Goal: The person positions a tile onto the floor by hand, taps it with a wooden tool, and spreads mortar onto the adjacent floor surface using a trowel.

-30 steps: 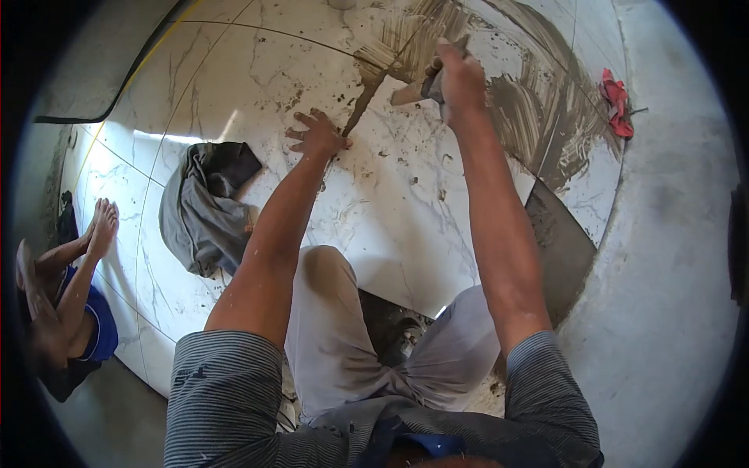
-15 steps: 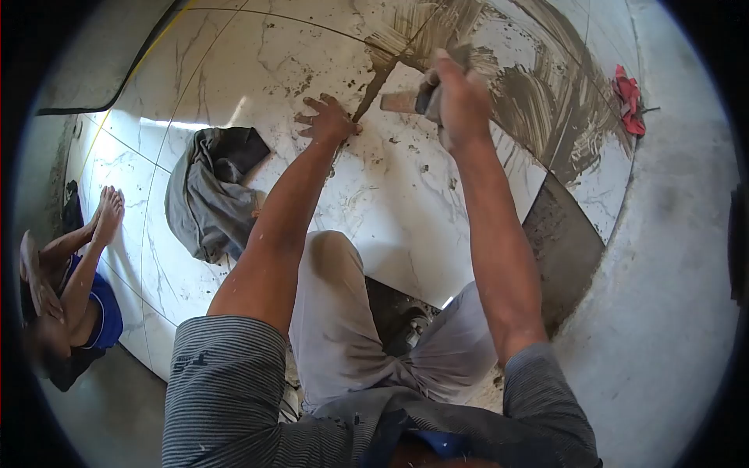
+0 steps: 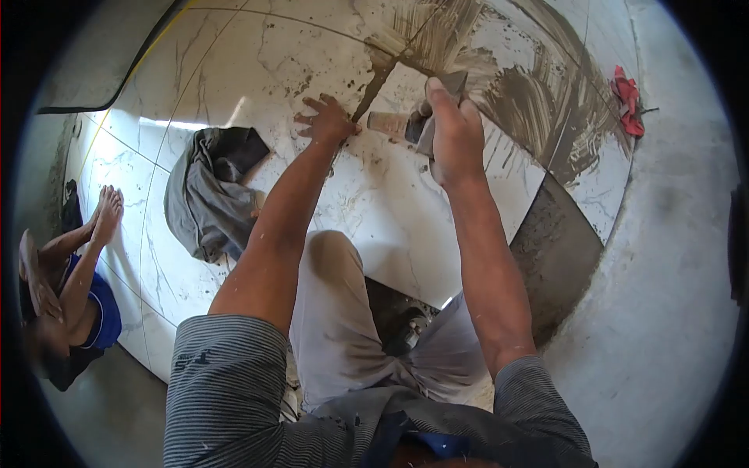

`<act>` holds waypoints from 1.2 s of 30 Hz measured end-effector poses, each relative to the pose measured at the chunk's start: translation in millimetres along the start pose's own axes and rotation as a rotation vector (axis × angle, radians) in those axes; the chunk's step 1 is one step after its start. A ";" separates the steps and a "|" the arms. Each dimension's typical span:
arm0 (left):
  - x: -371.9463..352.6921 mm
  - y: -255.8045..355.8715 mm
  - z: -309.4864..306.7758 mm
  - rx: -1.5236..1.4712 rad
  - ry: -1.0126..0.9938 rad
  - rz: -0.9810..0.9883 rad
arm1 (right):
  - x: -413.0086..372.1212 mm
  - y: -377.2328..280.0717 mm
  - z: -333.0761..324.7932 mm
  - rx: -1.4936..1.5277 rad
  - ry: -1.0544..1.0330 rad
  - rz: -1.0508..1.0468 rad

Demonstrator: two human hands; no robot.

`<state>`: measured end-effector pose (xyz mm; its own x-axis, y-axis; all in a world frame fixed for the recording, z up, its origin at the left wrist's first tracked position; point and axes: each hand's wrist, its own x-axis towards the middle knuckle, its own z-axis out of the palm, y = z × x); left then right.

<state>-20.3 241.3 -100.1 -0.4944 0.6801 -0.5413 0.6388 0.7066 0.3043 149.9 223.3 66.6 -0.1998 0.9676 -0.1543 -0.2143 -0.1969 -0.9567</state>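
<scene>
My left hand [image 3: 326, 123] lies with its fingers spread on a white marbled tile [image 3: 374, 195], near a seam filled with grey-brown grout [image 3: 373, 92]. My right hand [image 3: 456, 136] is closed around a trowel [image 3: 390, 125], gripping it by its grey blade. The tan handle end points left toward my left hand, and a grey corner of the blade shows above my fingers. The trowel overlaps the tile in this view. Wet grout smears [image 3: 523, 97] streak the tiles beyond my right hand.
A dark grey cloth [image 3: 207, 199] lies on the tiles left of my arm. At far left sits another person [image 3: 86, 296] with bare feet. A red cloth [image 3: 626, 101] rests by the concrete strip at right. An untiled dark patch [image 3: 554, 242] borders the tile.
My right hand and the trowel have moved slightly left and down, closer to my left hand. My left hand has stayed in place.
</scene>
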 end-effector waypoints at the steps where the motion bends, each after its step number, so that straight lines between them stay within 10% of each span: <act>1: -3.2 -3.6 4.4 -0.001 -0.002 0.024 | -0.5 5.2 -2.4 -0.034 0.004 0.095; 36: 4.7 -6.3 8.0 0.052 -0.025 0.002 | -98.7 -5.4 -61.8 -0.156 0.112 0.021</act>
<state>-21.9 238.5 -110.8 -0.4790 0.6757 -0.5603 0.6699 0.6939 0.2642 229.9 138.7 71.8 -0.0934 0.9768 -0.1927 -0.0592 -0.1987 -0.9783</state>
